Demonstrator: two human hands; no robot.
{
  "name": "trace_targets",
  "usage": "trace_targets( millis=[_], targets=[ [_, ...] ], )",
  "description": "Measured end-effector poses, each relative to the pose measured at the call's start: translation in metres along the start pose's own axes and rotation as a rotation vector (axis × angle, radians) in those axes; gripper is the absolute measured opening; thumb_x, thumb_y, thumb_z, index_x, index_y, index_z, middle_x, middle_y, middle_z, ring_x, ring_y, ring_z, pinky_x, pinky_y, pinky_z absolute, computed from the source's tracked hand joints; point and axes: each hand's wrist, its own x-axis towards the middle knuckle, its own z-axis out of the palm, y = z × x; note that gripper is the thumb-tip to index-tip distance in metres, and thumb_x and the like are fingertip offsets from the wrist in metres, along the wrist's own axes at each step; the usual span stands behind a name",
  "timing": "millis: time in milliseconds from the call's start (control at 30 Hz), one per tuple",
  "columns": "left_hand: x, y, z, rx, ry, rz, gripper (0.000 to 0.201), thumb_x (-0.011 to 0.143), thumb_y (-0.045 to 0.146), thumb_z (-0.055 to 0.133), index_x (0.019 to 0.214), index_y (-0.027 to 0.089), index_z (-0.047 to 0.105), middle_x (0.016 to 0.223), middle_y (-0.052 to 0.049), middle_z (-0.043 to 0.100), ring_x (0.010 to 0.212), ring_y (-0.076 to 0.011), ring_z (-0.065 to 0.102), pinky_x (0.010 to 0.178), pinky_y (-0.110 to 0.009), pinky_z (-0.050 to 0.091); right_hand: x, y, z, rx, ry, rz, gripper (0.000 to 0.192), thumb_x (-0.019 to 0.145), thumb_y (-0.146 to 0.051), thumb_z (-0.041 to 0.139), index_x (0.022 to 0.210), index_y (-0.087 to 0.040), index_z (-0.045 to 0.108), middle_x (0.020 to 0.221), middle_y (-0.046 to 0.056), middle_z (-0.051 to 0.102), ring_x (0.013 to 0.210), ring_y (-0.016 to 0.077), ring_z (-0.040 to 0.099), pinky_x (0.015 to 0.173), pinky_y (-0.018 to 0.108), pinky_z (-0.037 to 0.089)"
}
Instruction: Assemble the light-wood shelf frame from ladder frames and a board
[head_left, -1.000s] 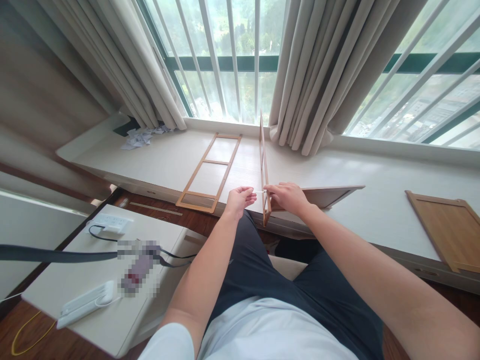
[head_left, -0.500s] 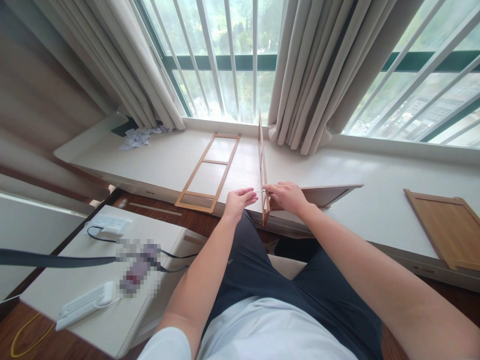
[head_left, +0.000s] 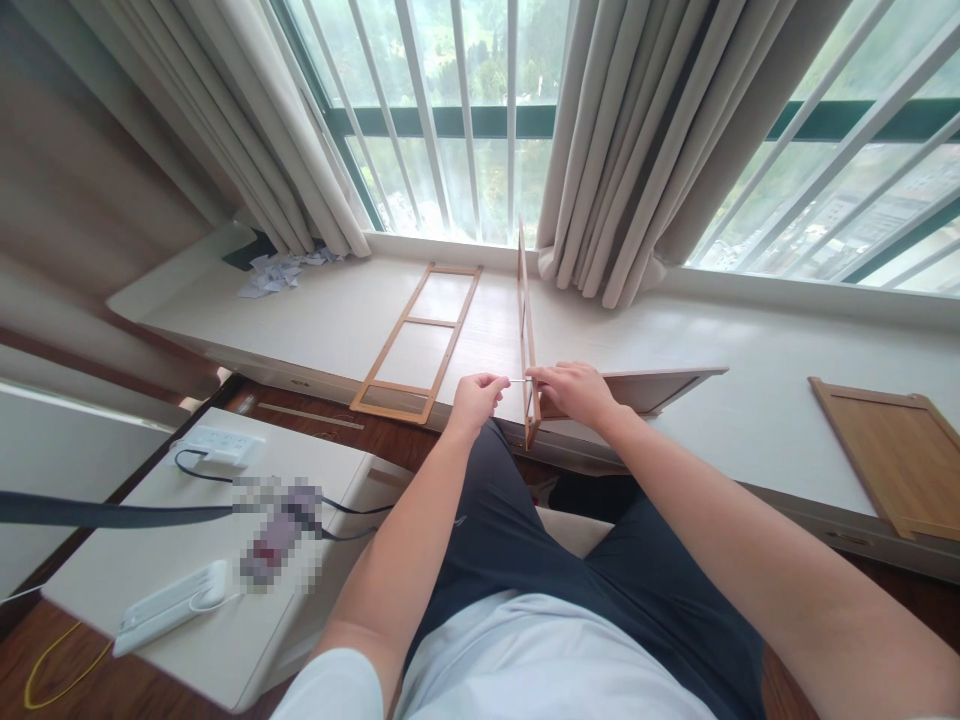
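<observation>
From the head camera, the left hand [head_left: 475, 395] is curled nearly closed, thumb and fingertips pinched on the near end of a thin metal tool [head_left: 519, 380] that runs level toward the upright wooden frame [head_left: 527, 330]. The right hand [head_left: 574, 390] is wrapped around the frame's near lower end, fingers folded over it, at the point where the tool meets the wood; whether the tool's tip sits in a hole cannot be told, since the fingers cover the joint. The frame stands on its long edge on the white window ledge [head_left: 750, 400], running from the ledge's front lip back toward the window, its far end just short of the right curtain [head_left: 637, 150]. A white panel [head_left: 660, 385] meets the frame at the right hand and reaches rightward, its far corner lifted off the ledge. To the left, a second frame [head_left: 416, 340] lies flat, apart from the upright one, with a bare strip of ledge between them; its near end comes close to the ledge's front edge. Crumpled papers [head_left: 281, 272] lie at the far left corner under the left curtain [head_left: 300, 130]. Well to the right, a brown board [head_left: 892, 460] lies flat, its near corner at the ledge's front edge, with open ledge between it and the white panel. Below left, a low white table [head_left: 225, 640] carries a power strip [head_left: 217, 445] and a white device [head_left: 171, 607] near its edge.
</observation>
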Motion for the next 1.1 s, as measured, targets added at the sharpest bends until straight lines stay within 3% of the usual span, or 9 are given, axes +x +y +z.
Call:
trace_targets(
  millis=[367,467,567,700,833,1000,1100],
  targets=[
    [0.000,-0.001,-0.001,-0.076,-0.020,0.021,0.022,0.074,0.038,0.077,0.079,0.016,0.072,0.045,0.007,0.042,0.040,-0.0067,0.034,0.040,-0.022,0.023,0.000,0.000,-0.001,0.016,0.006,0.004,0.033,0.096,-0.020,0.057,0.126,-0.028,0.066,0.103,0.004,0.077,0.093,0.0213,0.066,0.079,0.031,0.040],
    [-0.001,-0.001,-0.002,-0.114,-0.035,0.043,0.026,0.073,0.040,0.079,0.083,0.016,0.073,0.053,0.001,0.059,0.043,-0.0082,0.046,0.042,-0.022,0.028,0.000,0.000,0.000,0.019,0.014,0.001,0.033,0.096,-0.020,0.057,0.126,-0.028,0.066,0.103,0.004,0.077,0.093,0.0214,0.065,0.079,0.031,0.040],
    [-0.005,0.000,-0.002,-0.123,-0.052,0.043,0.027,0.071,0.037,0.080,0.087,0.016,0.076,0.080,-0.008,0.075,0.058,-0.0120,0.063,0.047,-0.021,0.034,0.000,0.000,0.001,0.012,0.016,-0.003,0.033,0.096,-0.020,0.057,0.126,-0.028,0.066,0.103,0.004,0.077,0.093,0.0216,0.065,0.078,0.031,0.040],
    [-0.005,-0.006,0.002,-0.132,-0.057,0.077,0.027,0.075,0.038,0.077,0.090,0.015,0.078,0.094,-0.012,0.077,0.070,-0.0167,0.071,0.053,-0.022,0.041,0.000,0.000,0.001,0.004,0.011,0.001,0.034,0.096,-0.020,0.057,0.128,-0.028,0.065,0.104,0.004,0.077,0.094,0.0217,0.065,0.079,0.031,0.040],
    [-0.001,-0.013,0.007,-0.168,-0.048,0.163,0.026,0.078,0.036,0.074,0.092,0.015,0.076,0.092,-0.011,0.078,0.068,-0.0166,0.072,0.055,-0.023,0.043,0.000,0.001,0.001,0.006,0.012,-0.003,0.034,0.096,-0.021,0.057,0.128,-0.029,0.065,0.105,0.004,0.077,0.094,0.0219,0.065,0.080,0.031,0.040],
    [0.000,-0.010,0.008,-0.163,-0.027,0.268,0.050,0.081,0.028,0.072,0.128,0.019,0.060,0.096,-0.009,0.079,0.067,-0.0164,0.073,0.057,-0.023,0.045,0.000,0.000,0.001,0.005,0.002,0.004,0.036,0.096,-0.021,0.057,0.129,-0.029,0.064,0.105,0.004,0.077,0.095,0.0222,0.065,0.080,0.031,0.040],
    [0.001,-0.011,0.007,-0.127,-0.038,0.257,0.037,0.083,0.031,0.070,0.117,0.017,0.066,0.102,-0.011,0.078,0.071,-0.0179,0.075,0.057,-0.023,0.044,0.000,0.000,0.000,0.011,-0.003,0.010,0.036,0.096,-0.021,0.056,0.130,-0.029,0.064,0.105,0.004,0.077,0.095,0.0219,0.065,0.080,0.031,0.040]
  ],
)
